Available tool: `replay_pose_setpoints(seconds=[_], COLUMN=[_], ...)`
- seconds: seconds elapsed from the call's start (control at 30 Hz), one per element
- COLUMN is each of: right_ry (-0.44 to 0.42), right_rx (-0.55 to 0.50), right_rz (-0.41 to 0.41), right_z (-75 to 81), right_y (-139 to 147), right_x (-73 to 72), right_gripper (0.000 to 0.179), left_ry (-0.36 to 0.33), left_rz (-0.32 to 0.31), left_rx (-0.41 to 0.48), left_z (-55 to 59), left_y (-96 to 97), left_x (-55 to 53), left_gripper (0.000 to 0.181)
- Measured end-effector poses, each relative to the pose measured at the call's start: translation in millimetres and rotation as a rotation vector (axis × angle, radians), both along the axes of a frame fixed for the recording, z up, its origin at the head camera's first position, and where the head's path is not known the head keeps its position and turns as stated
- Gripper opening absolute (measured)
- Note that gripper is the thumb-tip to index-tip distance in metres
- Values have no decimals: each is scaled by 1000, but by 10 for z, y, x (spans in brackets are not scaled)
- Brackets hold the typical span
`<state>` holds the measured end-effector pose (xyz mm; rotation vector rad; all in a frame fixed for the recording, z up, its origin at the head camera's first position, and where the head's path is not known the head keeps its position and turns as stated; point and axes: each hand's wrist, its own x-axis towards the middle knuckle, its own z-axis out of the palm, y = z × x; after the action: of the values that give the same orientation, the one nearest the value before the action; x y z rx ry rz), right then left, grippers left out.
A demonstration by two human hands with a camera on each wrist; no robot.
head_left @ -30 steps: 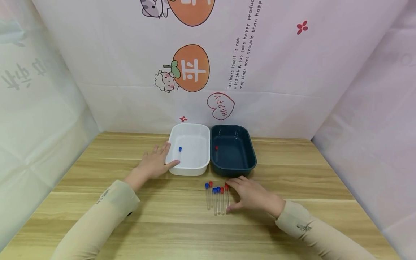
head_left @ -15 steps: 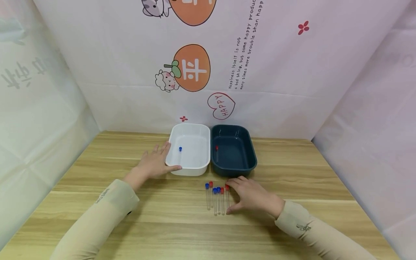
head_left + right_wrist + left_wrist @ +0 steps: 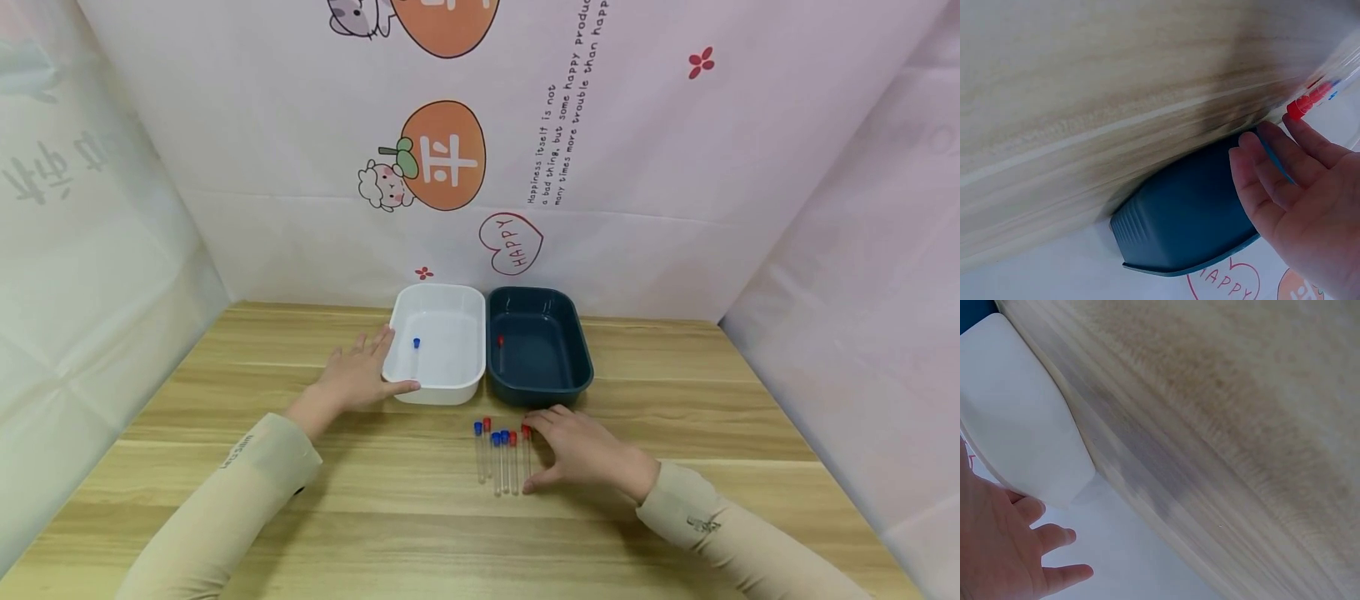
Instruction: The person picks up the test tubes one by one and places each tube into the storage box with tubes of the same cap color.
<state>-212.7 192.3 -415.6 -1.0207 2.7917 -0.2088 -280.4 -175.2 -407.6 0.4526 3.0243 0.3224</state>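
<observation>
Woodgrain table [image 3: 420, 537]; left hand [image 3: 354, 377] splayed on white tub [image 3: 453, 397]; right hand [image 3: 581, 450] pinches clear tube [image 3: 527, 454].

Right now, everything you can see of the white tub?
The white tub is smooth, plastic-looking, round-cornered, open-topped. It sits upright on the table, left of the dark blue tub, little or no gap between. A blue-capped tube lies inside. The left hand touches its left side, thumb at the near rim.

Wood-grain tabletop [image 3: 420, 542], white printed backdrop [image 3: 637, 208] — red heart outline [image 3: 511, 243]
</observation>
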Motion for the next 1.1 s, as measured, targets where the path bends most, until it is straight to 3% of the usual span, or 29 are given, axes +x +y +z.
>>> replay_pose_setpoints(seconds=[0.47,0.73,1.1], right_ry=[6,35,31], right_rx=[19,-8,-26], right_rz=[13,57,50], right_z=[77,221,441], right_y=[8,3,-9], right_x=[48,97,139], right_gripper=[97,95,96], left_ry=[9,-3,-18], left_rz=[5,6,1], left_rx=[8,27,39], left_z=[4,32,67], left_y=[-10,-9,4], left_x=[13,30,41], left_gripper=[113,114,115])
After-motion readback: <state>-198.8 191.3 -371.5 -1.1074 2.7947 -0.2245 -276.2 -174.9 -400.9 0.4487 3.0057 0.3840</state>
